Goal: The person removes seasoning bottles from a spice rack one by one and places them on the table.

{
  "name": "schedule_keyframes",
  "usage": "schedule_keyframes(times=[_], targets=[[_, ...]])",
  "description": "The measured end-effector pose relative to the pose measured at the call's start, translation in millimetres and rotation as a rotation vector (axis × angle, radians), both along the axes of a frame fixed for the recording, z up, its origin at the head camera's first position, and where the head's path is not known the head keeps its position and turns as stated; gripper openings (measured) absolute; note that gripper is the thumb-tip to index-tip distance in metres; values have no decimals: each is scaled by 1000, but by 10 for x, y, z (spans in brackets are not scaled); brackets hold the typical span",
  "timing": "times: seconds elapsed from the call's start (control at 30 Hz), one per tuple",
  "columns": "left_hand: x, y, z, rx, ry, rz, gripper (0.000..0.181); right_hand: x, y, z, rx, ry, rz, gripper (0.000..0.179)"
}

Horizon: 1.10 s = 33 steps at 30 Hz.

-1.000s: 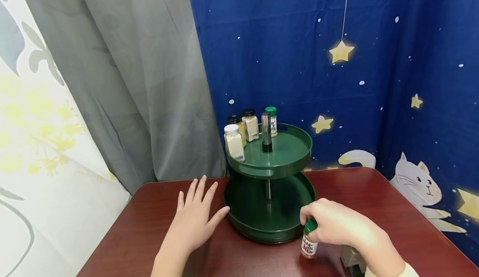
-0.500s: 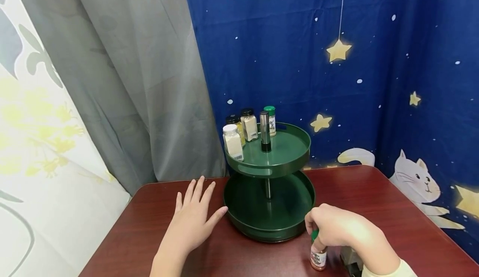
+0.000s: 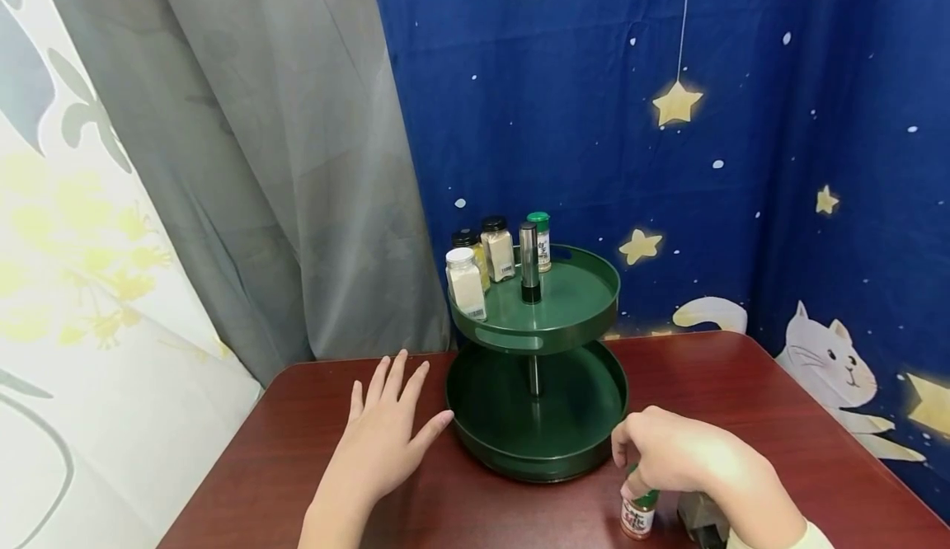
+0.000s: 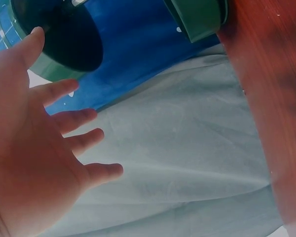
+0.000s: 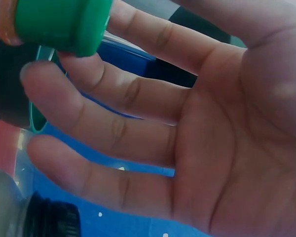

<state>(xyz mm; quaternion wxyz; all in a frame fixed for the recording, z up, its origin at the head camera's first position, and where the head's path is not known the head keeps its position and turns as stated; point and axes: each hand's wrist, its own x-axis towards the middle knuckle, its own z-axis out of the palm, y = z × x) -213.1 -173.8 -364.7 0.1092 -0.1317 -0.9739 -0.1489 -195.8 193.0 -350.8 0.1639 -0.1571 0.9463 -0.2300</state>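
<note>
Backdrop: starry blue curtain [image 3: 579, 120] hung behind a red-brown table [image 3: 252, 466], with a grey curtain [image 3: 245, 161] and a pale floral cloth [image 3: 134, 401] to the left.
Right hand: the right hand [image 3: 664, 450], seen from above, held a small red seasoning bottle [image 3: 638, 523] by its green cap [image 3: 647, 499], thumb on the near side and index finger beyond; the remaining fingers curved loosely, as the right wrist view showed.
Red seasoning bottle: below the fingertips, cap uppermost, near the right front of the rack and apart from it; whether its base touched the table could not be told.
Grey jar: a grey jar [image 3: 693, 512] with a dark lid stood or lay just right of the bottle, partly hidden by the forearm.
Left hand: the left hand [image 3: 386, 429] held nothing, fingers spread, its thumb tip close to the lower tray.
Lower tray: round green lower tray [image 3: 534, 468], with a metal post [image 3: 534, 376] at its centre.
Upper tray: matching upper tray [image 3: 571, 337]; a white-lidded jar [image 3: 467, 289] stood at left, a yellow jar [image 3: 482, 270] just behind, then a black-lidded pale jar [image 3: 499, 254]; a green-capped shaker [image 3: 544, 254] stood behind the post's top.
</note>
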Motion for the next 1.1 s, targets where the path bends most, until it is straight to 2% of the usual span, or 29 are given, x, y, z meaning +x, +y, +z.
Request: schedule_keyframes(times=[0.17, 0.77, 1.1], targets=[[16, 0, 2, 6, -17, -2, 77, 6, -10, -23, 5, -18, -2, 24], [-16, 2, -25, 8, 21, -11, 80, 7, -21, -1, -4, -35, -18, 27], [5, -2, -20, 26, 9, -14, 78, 17, -76, -7, -16, -11, -8, 33]])
